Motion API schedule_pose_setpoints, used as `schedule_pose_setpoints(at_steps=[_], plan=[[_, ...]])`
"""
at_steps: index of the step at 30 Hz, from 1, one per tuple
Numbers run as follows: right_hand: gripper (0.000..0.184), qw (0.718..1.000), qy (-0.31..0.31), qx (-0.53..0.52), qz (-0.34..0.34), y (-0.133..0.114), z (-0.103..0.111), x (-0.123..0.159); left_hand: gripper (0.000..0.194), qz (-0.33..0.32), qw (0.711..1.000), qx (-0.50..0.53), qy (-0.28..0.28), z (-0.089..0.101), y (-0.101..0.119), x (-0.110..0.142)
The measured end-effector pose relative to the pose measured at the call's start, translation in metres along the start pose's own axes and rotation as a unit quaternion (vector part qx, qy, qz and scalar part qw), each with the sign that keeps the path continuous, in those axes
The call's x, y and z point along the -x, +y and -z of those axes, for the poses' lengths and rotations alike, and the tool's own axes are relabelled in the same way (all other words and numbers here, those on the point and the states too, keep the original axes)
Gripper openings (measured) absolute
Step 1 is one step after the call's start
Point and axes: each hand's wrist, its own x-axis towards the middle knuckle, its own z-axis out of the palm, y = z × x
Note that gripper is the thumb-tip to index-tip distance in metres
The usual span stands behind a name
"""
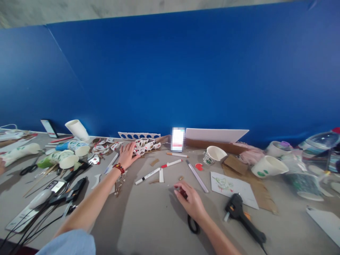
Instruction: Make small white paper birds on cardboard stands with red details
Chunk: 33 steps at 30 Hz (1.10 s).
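Touching white cutouts point(146, 145), left hand point(126, 156) has fingers point(130, 147) spread; right hand point(190, 201), loosely curled (bare table point(148, 216) between).

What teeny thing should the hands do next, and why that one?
Maybe the left hand could gently pinch just one of the white cut-out pieces. It already reaches right to them with its fingers spread, and they lie bunched together. The right hand is farther from them, so the left seems better placed.

L hand point(128, 156) at wht cutout pile point(149, 146).
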Motion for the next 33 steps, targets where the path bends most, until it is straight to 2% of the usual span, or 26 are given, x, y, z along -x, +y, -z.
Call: schedule_pose_setpoints(at_steps=[12,23,26,29,30,33], plan=[[0.017,1.0,-0.004,-0.002,0.003,0.002,-0.003,0.0,0.076,-0.026,1.0,0.009,-0.002,-0.003,-0.004,-0.015],[0.016,1.0,-0.015,-0.015,-0.001,0.0,-0.001,0.001,0.077,-0.031,0.999,0.016,0.008,0.004,-0.005,-0.007],[0.016,1.0,-0.011,-0.008,-0.001,0.001,-0.002,0.001,0.073,-0.012,0.998,0.03,0.058,0.018,0.008,-0.005],[0.017,1.0,-0.01,-0.01,-0.001,0.003,-0.002,0.001,0.051,-0.02,0.993,0.07,0.092,0.036,0.035,0.009],[0.017,1.0,-0.01,-0.011,-0.002,0.003,-0.001,0.001,0.041,-0.044,0.992,0.088,0.075,0.04,0.047,0.017],[0.016,1.0,-0.009,-0.012,-0.004,0.002,-0.001,0.001,0.026,-0.138,0.983,0.114,-0.048,0.048,0.08,0.043]])
